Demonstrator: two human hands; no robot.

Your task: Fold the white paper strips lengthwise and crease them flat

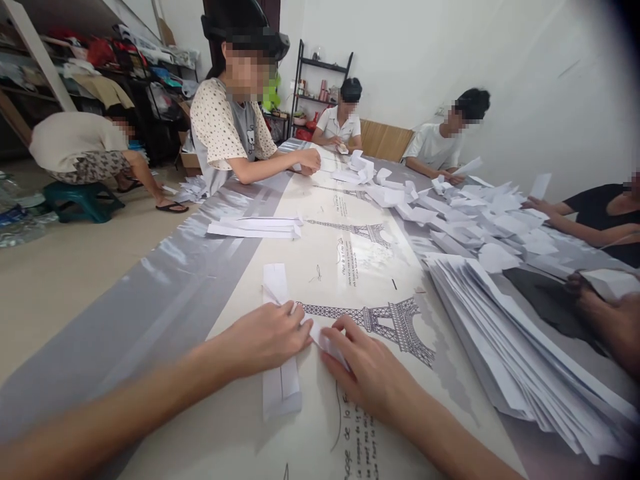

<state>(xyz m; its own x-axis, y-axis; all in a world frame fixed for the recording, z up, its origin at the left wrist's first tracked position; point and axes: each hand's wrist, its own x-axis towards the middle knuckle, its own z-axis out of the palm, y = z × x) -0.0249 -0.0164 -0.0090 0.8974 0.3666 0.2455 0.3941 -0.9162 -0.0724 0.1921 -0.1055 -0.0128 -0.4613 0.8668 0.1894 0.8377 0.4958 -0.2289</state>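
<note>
My left hand (275, 333) rests over a long folded strip of white paper (280, 393) that lies lengthwise in front of me. Its fingers are closed at the edge of a smaller folded white paper piece (319, 333). That piece slants from the left fingertips to my right hand (363, 367), whose curled fingers and thumb pinch its other end. Parts of both papers are hidden under the fingers. Farther up the table lies another set of folded paper strips (255, 227), touched by neither hand.
A thick fanned stack of white sheets (520, 347) lies to the right. Beyond it spreads a heap of folded papers (490, 213). Several people sit or stand around the tower-printed tablecloth (240, 373). A co-worker's hand (615, 320) holds paper at the right edge.
</note>
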